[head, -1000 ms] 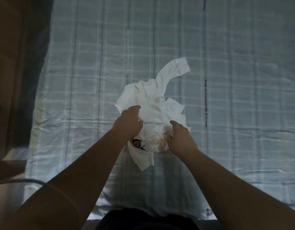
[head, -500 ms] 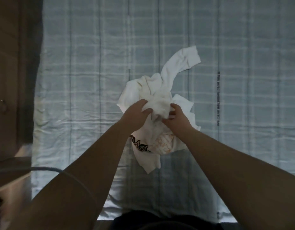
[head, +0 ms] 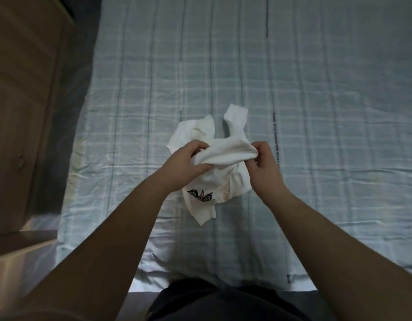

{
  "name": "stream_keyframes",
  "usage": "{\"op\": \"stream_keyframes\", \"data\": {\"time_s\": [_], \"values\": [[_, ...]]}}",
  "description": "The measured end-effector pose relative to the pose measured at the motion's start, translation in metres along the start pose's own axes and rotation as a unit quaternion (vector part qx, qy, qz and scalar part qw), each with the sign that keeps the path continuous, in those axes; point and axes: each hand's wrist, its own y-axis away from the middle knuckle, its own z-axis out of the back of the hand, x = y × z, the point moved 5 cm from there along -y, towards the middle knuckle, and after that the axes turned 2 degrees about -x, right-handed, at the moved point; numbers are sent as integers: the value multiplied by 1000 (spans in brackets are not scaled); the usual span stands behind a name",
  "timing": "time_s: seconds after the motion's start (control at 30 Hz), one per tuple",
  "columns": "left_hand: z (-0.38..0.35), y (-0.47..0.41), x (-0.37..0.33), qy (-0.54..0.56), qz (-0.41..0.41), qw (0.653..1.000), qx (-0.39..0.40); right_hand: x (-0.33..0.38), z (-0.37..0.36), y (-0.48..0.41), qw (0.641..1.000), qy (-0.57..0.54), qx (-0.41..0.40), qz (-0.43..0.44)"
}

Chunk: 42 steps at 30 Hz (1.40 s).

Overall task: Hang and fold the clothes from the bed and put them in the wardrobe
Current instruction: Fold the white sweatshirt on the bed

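Observation:
A crumpled white T-shirt (head: 226, 154) with a black and orange print lies bunched in the middle of the bed (head: 316, 112). My left hand (head: 186, 163) grips one end of a rolled fold of the shirt. My right hand (head: 265, 163) pinches the other end, so the fold is stretched between them just above the rest of the cloth. One sleeve sticks up behind the hands. The lower hem hangs toward me with the print showing.
The bed has a pale blue checked sheet. A wooden cabinet (head: 27, 112) with a small knob stands along the bed's left side, with a dark gap between them. My dark clothing shows at the bottom edge.
My hands have lifted a fold of the shirt and drawn apart, stretching it between them. The sleeve behind has pulled in closer to the bundle.

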Motion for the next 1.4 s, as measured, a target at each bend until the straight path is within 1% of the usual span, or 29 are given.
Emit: {"op": "stream_keyframes", "data": {"time_s": [0.1, 0.2, 0.33, 0.5, 0.63, 0.77, 0.9, 1.03, 1.13, 1.2, 1.3, 1.33, 1.37, 1.4], "values": [[-1, 22, -33, -15, -16, 1000, -19, 22, 33, 17, 999, 25, -7, 29], [0, 43, -74, -20, -50, 997, -48, 45, 64, 28, 998, 18, -8, 61], [-12, 72, -134, -7, -84, 990, -116, 75, 112, 40, 992, -11, -11, 127], [-46, 115, -212, 6, -132, 964, -233, 104, 190, 68, 978, -46, -9, 202], [-70, 142, -277, 4, -161, 944, -288, 130, 251, 87, 966, -57, 7, 251], [-84, 156, -329, 42, -170, 930, -323, 147, 294, 99, 956, -63, 35, 284], [-96, 166, -371, 63, -180, 925, -328, 158, 320, 109, 951, -77, 87, 285], [-102, 166, -401, 101, -167, 925, -327, 163, 338, 121, 948, -68, 118, 287], [-107, 164, -415, 139, -168, 925, -312, 152, 342, 129, 949, -78, 138, 272], [-111, 163, -421, 151, -174, 927, -297, 141, 342, 133, 953, -67, 131, 265], [-118, 162, -431, 138, -185, 939, -256, 133, 343, 134, 960, -68, 120, 245], [-119, 162, -434, 135, -187, 942, -246, 134, 344, 133, 963, -65, 106, 240], [-119, 162, -437, 137, -185, 942, -243, 136, 345, 132, 967, -61, 73, 234], [-118, 162, -439, 147, -179, 941, -248, 137, 348, 132, 971, -59, 21, 231]]}}
